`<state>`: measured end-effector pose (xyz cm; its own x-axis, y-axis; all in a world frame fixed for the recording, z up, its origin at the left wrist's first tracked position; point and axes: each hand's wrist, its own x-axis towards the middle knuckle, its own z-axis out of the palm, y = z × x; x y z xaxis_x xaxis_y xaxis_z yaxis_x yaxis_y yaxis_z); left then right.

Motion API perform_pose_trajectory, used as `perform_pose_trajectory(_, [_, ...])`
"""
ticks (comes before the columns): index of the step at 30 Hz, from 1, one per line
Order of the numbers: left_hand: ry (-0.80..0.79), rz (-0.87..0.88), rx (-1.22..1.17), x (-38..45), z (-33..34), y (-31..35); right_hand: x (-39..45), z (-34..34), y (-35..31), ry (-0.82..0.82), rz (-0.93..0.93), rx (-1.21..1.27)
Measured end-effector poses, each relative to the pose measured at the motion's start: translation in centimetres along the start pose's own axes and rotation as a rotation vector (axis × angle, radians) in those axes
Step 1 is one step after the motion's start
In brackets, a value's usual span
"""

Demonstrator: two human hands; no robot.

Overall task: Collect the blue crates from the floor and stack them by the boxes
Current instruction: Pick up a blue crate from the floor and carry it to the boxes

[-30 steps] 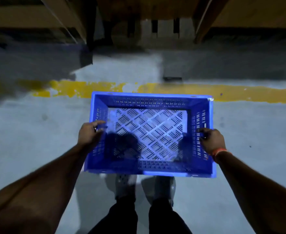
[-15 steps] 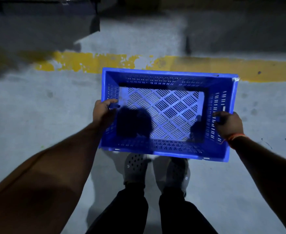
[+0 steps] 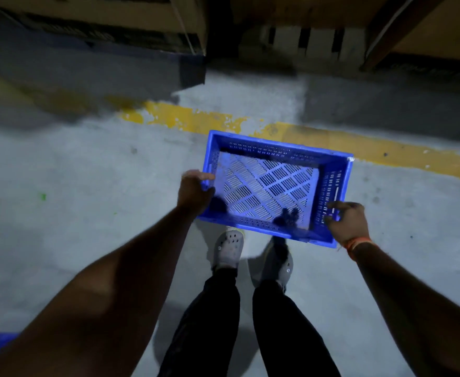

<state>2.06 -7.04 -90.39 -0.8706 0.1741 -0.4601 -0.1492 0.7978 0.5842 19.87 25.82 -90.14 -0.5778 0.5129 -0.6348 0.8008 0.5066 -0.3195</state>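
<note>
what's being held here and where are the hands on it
A blue crate, carried by its two short ends: the left hand grips the left rim, and the right hand holds the slotted right wall.

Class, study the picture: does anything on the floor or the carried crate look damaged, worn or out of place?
The yellow floor line is chipped and patchy. The blue crate looks intact and empty.

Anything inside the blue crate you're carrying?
The blue crate looks empty: only its slatted floor shows, with dark shadows of the left hand and right hand. The near wall hides its own inner foot.
</note>
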Motion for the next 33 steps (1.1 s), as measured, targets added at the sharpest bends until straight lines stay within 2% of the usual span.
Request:
perform_pose_trajectory(7, [-0.036, -0.182, -0.206, -15.8, -13.3, 9.2, -16.0, -8.9, -10.6, -0.075, -0.168, 0.049])
perform_pose_trajectory(13, [0.142, -0.249, -0.361, -26.6, -20.1, 11.6, -23.0, -12.9, -16.4, -0.151, -0.412, 0.022])
perform_pose_trajectory(21, [0.434, -0.408, -0.589, -37.4, -22.5, 6.2, -27.7, -12.1, -20.6, -0.294, -0.66, -0.154])
perform_pose_trajectory(26, [0.552, -0.507, -0.749, -42.9, -23.7, 1.0, -31.3, -8.4, -25.0, -0.358, -0.801, -0.303])
perform_pose_trajectory(33, [0.655, -0.584, -0.889, -50.9, -26.0, -8.5, -39.2, -0.4, -30.9, -0.392, -0.907, -0.444])
